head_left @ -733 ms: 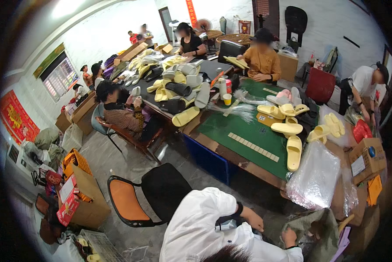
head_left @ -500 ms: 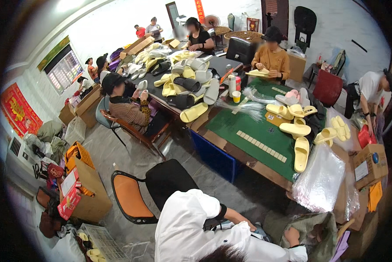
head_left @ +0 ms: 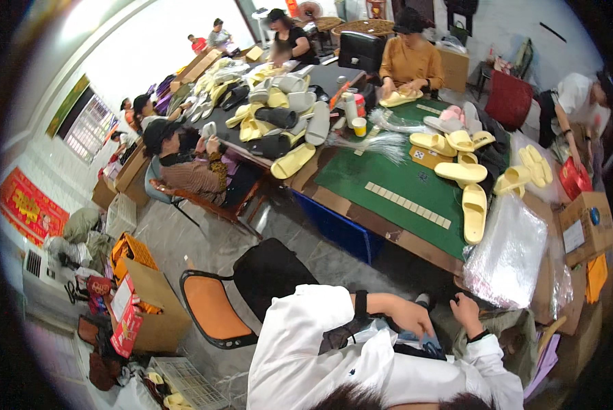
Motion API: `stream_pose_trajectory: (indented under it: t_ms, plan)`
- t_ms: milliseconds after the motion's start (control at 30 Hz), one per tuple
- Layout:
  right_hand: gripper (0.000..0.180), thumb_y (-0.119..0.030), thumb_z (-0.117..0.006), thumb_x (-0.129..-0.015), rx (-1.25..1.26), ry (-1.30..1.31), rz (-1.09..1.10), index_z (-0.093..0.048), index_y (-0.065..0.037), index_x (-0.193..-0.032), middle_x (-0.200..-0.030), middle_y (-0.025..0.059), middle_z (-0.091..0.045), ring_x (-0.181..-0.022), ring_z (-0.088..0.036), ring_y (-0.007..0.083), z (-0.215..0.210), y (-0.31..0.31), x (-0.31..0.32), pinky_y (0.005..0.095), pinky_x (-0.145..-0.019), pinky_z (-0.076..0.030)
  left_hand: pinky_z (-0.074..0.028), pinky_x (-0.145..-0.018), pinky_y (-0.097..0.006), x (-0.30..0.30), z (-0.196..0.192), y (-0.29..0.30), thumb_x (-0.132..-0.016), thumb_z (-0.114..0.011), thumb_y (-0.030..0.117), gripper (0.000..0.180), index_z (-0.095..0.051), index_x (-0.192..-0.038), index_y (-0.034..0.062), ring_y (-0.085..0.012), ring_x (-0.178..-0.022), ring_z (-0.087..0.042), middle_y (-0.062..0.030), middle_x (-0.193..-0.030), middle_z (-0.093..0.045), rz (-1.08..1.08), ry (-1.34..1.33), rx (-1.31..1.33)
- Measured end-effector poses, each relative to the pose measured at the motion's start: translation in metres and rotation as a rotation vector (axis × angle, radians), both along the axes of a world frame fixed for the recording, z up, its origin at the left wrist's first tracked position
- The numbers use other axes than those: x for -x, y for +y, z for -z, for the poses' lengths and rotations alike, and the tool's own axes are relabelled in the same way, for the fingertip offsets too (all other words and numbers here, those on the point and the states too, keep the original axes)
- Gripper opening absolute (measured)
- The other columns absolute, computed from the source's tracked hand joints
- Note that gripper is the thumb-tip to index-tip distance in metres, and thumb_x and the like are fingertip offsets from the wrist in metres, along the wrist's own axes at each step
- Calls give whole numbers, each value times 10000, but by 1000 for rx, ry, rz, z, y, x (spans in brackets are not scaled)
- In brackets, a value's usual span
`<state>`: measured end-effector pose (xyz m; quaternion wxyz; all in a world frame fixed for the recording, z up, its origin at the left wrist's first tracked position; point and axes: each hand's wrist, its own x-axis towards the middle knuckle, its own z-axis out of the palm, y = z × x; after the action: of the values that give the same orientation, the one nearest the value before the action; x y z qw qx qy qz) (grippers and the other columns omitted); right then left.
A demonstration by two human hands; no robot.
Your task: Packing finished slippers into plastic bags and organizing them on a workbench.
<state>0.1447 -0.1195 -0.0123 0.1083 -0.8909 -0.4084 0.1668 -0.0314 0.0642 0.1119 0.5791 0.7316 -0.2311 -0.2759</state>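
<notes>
Right hand (head_left: 466,311) is hanging half-curled near the clear plastic (head_left: 508,253) on the worktop (head_left: 354,169), left hand (head_left: 410,316) over the lap (head_left: 407,337); either's grip I cannot tell. Clearing the worktop's edge seems wise.

L hand (head_left: 412,317) & R hand (head_left: 466,313): unclear if gripping anything. Hair (head_left: 353,398) cut off by btm edge. Bkgd ppl (head_left: 219,38) too small for detail.
</notes>
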Motion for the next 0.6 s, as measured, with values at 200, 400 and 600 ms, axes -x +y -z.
stream_pose_trajectory:
  t_ms: [200,400,600]
  plan:
    - [366,-302,-537,-795,-40,51,73,-516,-65,-1074,-879,194,-605,-801,-573,377,6,10,-54,454,-689,-455,-405,-875,-312,-61,-8,1,-872,-461,161,355,-480,-1194,14,-252,-992,-537,-159,-1131,-545,-127,82,-141]
    - [361,-255,-539,-798,-263,42,243,-506,-42,-1087,-932,161,-604,-862,-574,320,-7,20,-105,404,-728,-451,-404,-879,-284,-148,-11,-18,-897,-455,164,351,-456,-1223,34,-179,-999,-533,-122,-1123,-563,17,109,-44]
    - [400,-222,-575,-766,-262,-48,187,-491,-57,-1120,-923,167,-566,-856,-543,337,5,18,-126,411,-750,-444,-408,-850,-278,-239,74,8,-862,-495,163,378,-461,-1211,21,-202,-947,-538,-171,-1106,-552,-407,352,-127]
